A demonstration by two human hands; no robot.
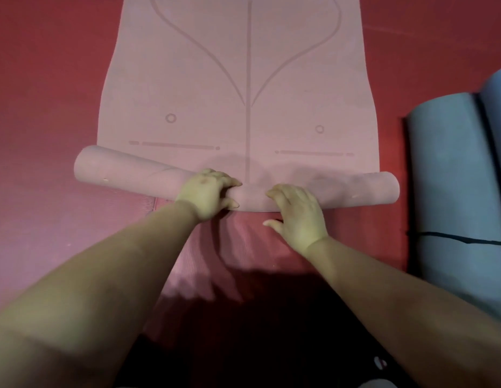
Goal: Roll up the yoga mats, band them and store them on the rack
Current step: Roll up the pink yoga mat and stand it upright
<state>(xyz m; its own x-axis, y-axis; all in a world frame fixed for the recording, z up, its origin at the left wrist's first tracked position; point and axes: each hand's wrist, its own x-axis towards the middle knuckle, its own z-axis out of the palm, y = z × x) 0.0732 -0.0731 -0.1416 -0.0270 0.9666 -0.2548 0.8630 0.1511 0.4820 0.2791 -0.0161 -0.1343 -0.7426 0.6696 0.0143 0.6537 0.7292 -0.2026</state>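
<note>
A pink yoga mat (243,79) printed with alignment lines lies flat on the red floor (42,79), its near end wound into a roll (126,175) that runs crosswise. The left hand (206,196) curls its fingers and thumb around the middle of the roll in a firm grip, while the right hand (296,214) presses on it just beside, fingers bent over the top. At the right edge lies a rolled blue mat (450,169) with a dark band (464,239) around it.
</note>
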